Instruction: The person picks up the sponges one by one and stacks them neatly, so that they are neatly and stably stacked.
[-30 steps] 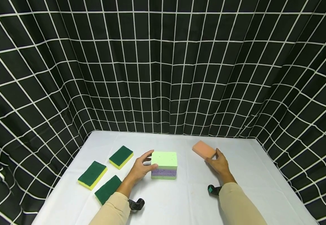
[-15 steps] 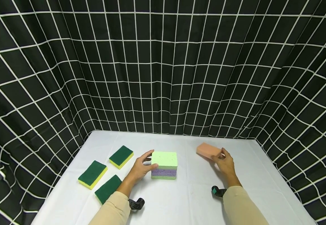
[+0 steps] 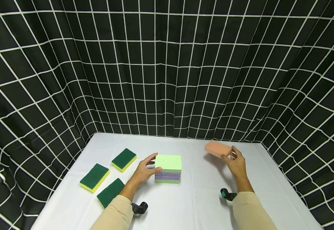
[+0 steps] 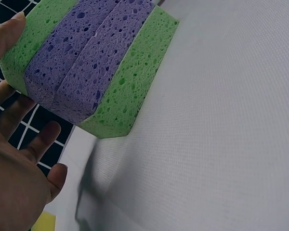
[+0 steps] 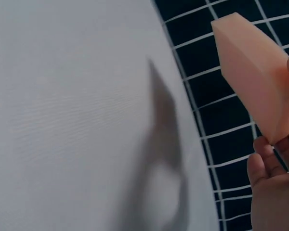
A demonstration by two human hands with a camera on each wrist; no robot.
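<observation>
A stack of sponges (image 3: 168,169) stands in mid-table, light green at top and bottom with two purple ones between. My left hand (image 3: 143,171) holds its left end, the thumb on the near corner and the index finger at the far one. In the left wrist view, the thumb touches the top green sponge (image 4: 14,72), while the lower fingers (image 4: 41,142) spread apart from the stack. At the right, my right hand (image 3: 236,162) pinches the end of a plain orange sponge (image 3: 217,149). That sponge is off the table, its shadow below; the right wrist view shows its broad face.
Left of my left arm lie several yellow sponges with dark green scouring sides, among them a far one (image 3: 124,159), a left one (image 3: 95,177) and a near one (image 3: 110,192) partly behind the arm. Gridded black curtains (image 3: 167,80) enclose the white-clothed table (image 3: 195,204).
My right hand has moved to the right and lifted the orange sponge from the table, turning it slightly. The left hand and the stack have stayed in place.
</observation>
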